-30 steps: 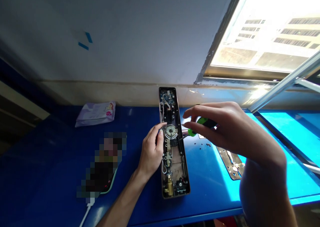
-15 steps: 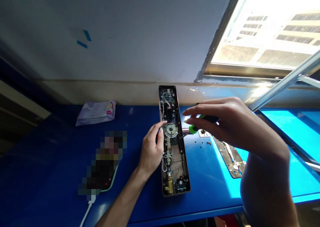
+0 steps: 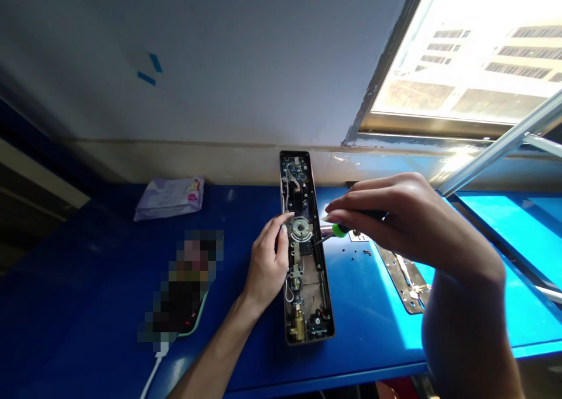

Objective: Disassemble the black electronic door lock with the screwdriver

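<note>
A long, narrow electronic door lock point(image 3: 309, 276) lies open-side up, its circuit board, round metal disc, brass parts and white cable showing. Around its left edge curls my left hand point(image 3: 268, 261), fingertips by the disc and thumb at the rim. My right hand point(image 3: 386, 209) grips a green-and-black screwdriver point(image 3: 339, 230) from above, with most of the handle hidden in the fingers. The shaft slants down to the left over the lock's right rim, and its tip is inside near the disc; exactly what it touches is too small to tell.
Small dark screws point(image 3: 367, 252) lie right of the lock. Beyond them are a dark mounting plate point(image 3: 413, 288) and a small metal plate point(image 3: 360, 236). A purple-white packet point(image 3: 170, 198) and a pixelated phone-like device with a white cable point(image 3: 151, 378) are on the left.
The right hand has rolled slightly around the screwdriver, and less of its handle shows. The screwdriver tip and my left hand stay in about the same places.
</note>
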Tool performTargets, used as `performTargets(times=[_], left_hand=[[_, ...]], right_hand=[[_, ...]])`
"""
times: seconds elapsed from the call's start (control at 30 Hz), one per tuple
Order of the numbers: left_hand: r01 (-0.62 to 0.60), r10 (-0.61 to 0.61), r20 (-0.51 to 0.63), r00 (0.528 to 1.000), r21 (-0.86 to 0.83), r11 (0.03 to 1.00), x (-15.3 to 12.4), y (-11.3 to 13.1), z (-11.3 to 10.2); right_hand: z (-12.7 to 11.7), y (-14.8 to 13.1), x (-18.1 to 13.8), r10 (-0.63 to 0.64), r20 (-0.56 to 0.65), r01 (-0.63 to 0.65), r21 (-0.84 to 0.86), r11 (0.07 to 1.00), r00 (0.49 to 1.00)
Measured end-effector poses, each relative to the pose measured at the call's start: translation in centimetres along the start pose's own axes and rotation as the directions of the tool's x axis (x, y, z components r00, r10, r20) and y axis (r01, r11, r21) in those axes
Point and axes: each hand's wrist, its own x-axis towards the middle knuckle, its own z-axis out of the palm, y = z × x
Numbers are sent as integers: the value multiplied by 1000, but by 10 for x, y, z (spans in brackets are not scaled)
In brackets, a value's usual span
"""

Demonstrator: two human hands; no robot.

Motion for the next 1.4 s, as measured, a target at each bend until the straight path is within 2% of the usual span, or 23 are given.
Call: performTargets(times=[0.23, 0.47, 0.7, 0.9, 1.13, 1.4], left_hand=[[11, -11, -8, 1000, -6, 1000, -1, 1, 1], [17, -17, 5, 1000, -18, 1000, -1, 2, 0], [24, -24, 6, 1000, -23, 999, -1, 3, 0], [19, -19, 6, 1000, -16, 1000, 0, 3, 0], [12, -12, 0, 1000, -15, 1000, 0, 1, 0], [8, -8, 2, 1000, -6, 1000, 0, 2, 1]], right_hand=[[1, -3, -4, -32, -7, 32, 33, 999, 999], [6, -3, 2, 73, -85, -76, -42, 996, 994], [4, -2, -3, -25, -38, 26, 28, 999, 999], [6, 1, 1, 34, -64, -34, -7, 999, 997], [4, 2, -3, -42, -59, 44, 27, 999, 997], [6, 4, 0, -6, -75, 7, 11, 1000, 997]])
